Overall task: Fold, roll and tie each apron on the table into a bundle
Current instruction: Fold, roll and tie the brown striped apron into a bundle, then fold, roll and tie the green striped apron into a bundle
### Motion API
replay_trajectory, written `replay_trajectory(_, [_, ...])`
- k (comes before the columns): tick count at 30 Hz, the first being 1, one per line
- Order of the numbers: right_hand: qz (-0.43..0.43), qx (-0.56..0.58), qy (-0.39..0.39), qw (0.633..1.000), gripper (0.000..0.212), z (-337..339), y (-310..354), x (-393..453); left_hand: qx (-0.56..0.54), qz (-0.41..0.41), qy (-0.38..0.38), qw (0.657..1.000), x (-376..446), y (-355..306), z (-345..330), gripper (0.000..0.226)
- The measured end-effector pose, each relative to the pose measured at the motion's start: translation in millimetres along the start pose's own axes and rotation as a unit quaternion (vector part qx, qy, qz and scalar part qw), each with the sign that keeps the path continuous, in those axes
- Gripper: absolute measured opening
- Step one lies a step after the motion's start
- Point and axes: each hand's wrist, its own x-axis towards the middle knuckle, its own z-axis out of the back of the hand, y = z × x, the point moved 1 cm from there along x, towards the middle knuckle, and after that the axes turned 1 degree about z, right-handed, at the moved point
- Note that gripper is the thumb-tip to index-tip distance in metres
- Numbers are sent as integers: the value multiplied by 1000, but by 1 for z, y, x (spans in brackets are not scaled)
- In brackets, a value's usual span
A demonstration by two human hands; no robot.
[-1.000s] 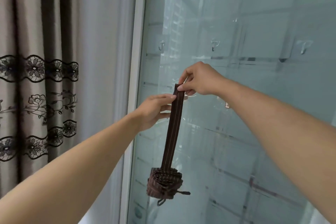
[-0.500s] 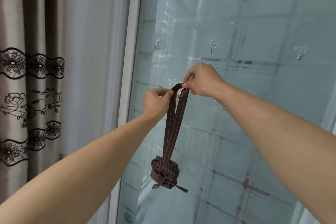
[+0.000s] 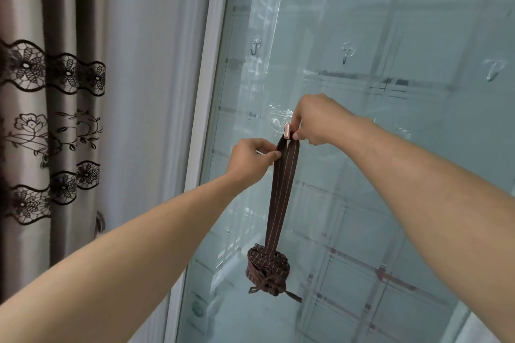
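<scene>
moved: both hands have come a touch lower against the glass since half a second ago, and the strap loop that stood open between them is now pulled nearly flat right at the copper hook
copper hook (image 3: 287, 131): small rose-coloured peg stuck on the glass panel, my landmark for everything below
strap (image 3: 281, 192): brown with thin pale stripes, doubled, its top fold right up against the hook; can't tell whether it actually sits over the peg
bundle (image 3: 268, 270): rolled apron, same brown stripe, dangling well below the hook at the end of the strap, tied with a thin cord knotted at the front, cord ends sticking out left and right
left hand (image 3: 249, 159): just below and left of the hook, grip is a thumb-and-finger pinch on the strap's left edge
right hand (image 3: 317, 120): just right of the hook, slightly above it, fingertips curled down and pinching the top of the strap
glass panel (image 3: 390, 175): bluish, with faint grid reflections
clear hooks (image 3: 347, 52): three see-through ones in a row well above the copper hook, nothing on them
white frame (image 3: 207, 120): runs down left of the hook
curtain (image 3: 50, 120): further left past the frame, beige with dark lace flower bands
</scene>
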Motion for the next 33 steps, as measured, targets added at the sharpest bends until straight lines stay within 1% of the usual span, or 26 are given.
replay_trajectory(2, [1,-26,1,1000,10,1,1,1,9,11,19,1000,-6,2,0,8])
replay_trajectory(3, [1,-34,-11,999,10,2,1,2,12,16,26,999,-8,4,1,11])
replay_trajectory(7, [30,-11,-128,991,18,8,8,11,16,36,39,998,-22,10,14,22])
replay_trajectory(9, [66,28,-165,984,21,14,25,11,31,48,14,998,-30,14,29,24])
replay_trajectory(11, [114,67,-166,977,22,13,52,9,29,75,-14,997,-41,22,49,23])
replay_trajectory(14, [192,103,-134,967,16,-7,110,-3,23,135,-71,988,-72,45,90,12])
replay_trajectory(16, [247,120,-113,955,14,-30,156,-20,50,162,-121,978,-109,66,126,10])
replay_trajectory(19, [329,162,-59,928,14,-68,230,-54,103,220,-200,949,-187,93,185,3])
replay_trajectory(20, [368,172,-40,913,15,-78,261,-74,117,243,-234,934,-222,98,209,6])
replay_trajectory(21, [408,180,-27,895,17,-87,292,-90,110,267,-267,919,-259,98,233,5])
replay_trajectory(22, [435,182,1,882,19,-92,316,-109,105,290,-301,903,-291,99,252,3])
replay_trajectory(23, [476,189,18,859,20,-98,341,-129,95,309,-350,879,-329,97,273,3])
replay_trajectory(24, [541,182,34,820,20,-91,392,-178,96,332,-417,841,-402,80,307,6])
replay_trajectory(25, [549,176,40,816,20,-94,400,-187,88,339,-419,838,-421,82,316,6])
replay_trajectory(26, [564,163,43,809,19,-97,411,-201,88,359,-433,822,-445,79,327,4])
replay_trajectory(27, [613,179,53,767,18,-90,450,-245,106,375,-486,783,-515,59,350,2])
replay_trajectory(28, [644,184,62,740,17,-80,475,-283,110,384,-530,748,-570,38,363,2])
replay_trajectory(29, [674,196,72,709,16,-63,502,-329,119,389,-581,705,-630,14,377,4])
replay_trajectory(30, [702,200,84,679,16,-50,526,-373,126,389,-621,669,-683,-14,382,8])
replay_trajectory(31, [725,213,90,648,16,-37,545,-415,126,383,-657,637,-730,-35,388,12])
replay_trajectory(32, [744,217,93,625,17,-23,562,-457,123,378,-685,610,-775,-56,390,14])
replay_trajectory(33, [763,228,98,596,18,-14,578,-498,122,387,-704,583,-816,-77,388,12])
